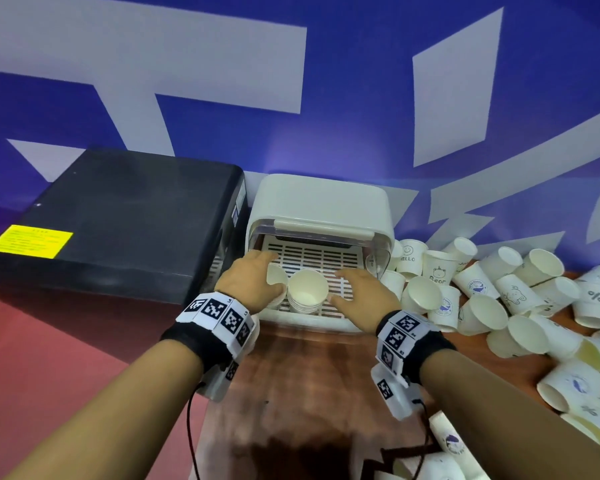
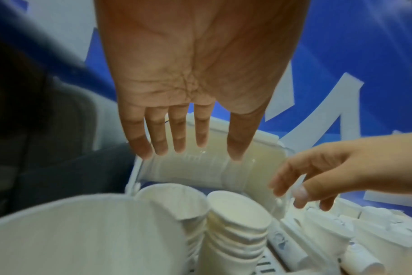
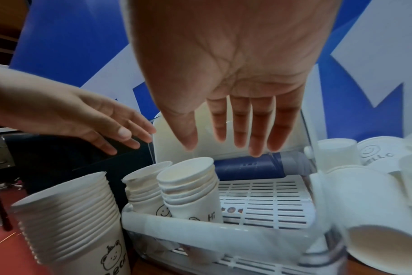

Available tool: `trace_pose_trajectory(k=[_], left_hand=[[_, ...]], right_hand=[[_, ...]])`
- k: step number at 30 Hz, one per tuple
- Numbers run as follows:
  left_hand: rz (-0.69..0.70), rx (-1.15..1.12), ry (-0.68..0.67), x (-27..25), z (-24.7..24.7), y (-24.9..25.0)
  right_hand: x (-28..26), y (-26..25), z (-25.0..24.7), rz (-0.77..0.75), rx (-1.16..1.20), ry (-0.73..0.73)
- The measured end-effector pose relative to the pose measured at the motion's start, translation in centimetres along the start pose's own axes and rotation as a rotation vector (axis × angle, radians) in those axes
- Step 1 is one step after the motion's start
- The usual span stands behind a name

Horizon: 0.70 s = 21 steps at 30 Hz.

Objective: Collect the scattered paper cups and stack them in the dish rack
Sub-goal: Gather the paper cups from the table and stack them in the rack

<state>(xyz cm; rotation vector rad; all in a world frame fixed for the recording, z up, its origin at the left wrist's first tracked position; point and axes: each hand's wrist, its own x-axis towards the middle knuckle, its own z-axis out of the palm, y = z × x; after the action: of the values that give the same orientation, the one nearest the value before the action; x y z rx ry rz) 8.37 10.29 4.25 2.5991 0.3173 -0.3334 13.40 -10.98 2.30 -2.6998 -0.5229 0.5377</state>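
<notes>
The white dish rack point(image 1: 321, 202) stands open against the blue wall, its lid raised. Two stacks of paper cups stand on its slatted floor at the front left: one stack point(image 1: 307, 292) point(image 3: 191, 188) in plain sight, the other stack point(image 1: 275, 277) point(image 3: 144, 186) half behind my left hand. My left hand point(image 1: 253, 278) point(image 2: 201, 137) hovers over them with straight fingers and holds nothing. My right hand point(image 1: 361, 289) point(image 3: 240, 130) is spread flat above the rack floor, just right of the stacks, empty too. A taller bear-print stack point(image 3: 71, 219) stands outside the rack's left front corner.
Many loose paper cups point(image 1: 499, 299) lie scattered on the wooden table point(image 1: 309, 375) right of the rack, reaching the near right edge. A black box point(image 1: 118, 220) sits tight against the rack's left side. A red surface lies at the lower left.
</notes>
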Motion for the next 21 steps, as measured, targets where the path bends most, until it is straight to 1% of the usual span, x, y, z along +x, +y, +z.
trace_pose_trajectory(k=[2, 4, 6, 9, 12, 16, 21], left_hand=[[0.089, -0.002, 0.057, -1.0, -0.3, 1.3], [0.181, -0.031, 0.086, -1.9, -0.2, 3.2], [0.248, -0.061, 0.087, -2.6, 0.6, 5.3], [0.308, -0.073, 0.057, -3.0, 2.7, 8.6], [0.310, -0.043, -0.015, -2.7, 5.3, 11.7], [0.298, -0.009, -0.085, -1.6, 8.2, 15.8], [0.278, 0.065, -0.112, 0.7, 11.8, 20.2]], right_hand=[[-1.1, 0.8, -0.5, 0.024, -0.012, 0.007], [-2.3, 1.8, -0.8, 0.056, -0.025, 0.012], [-3.4, 3.0, -1.0, 0.090, -0.037, 0.019], [-4.7, 5.6, -1.5, 0.143, -0.031, 0.013], [-5.8, 8.9, -2.6, 0.180, -0.016, -0.005], [-6.5, 14.0, -4.3, 0.206, -0.058, 0.004], [-6.0, 20.0, -5.9, 0.232, -0.089, 0.038]])
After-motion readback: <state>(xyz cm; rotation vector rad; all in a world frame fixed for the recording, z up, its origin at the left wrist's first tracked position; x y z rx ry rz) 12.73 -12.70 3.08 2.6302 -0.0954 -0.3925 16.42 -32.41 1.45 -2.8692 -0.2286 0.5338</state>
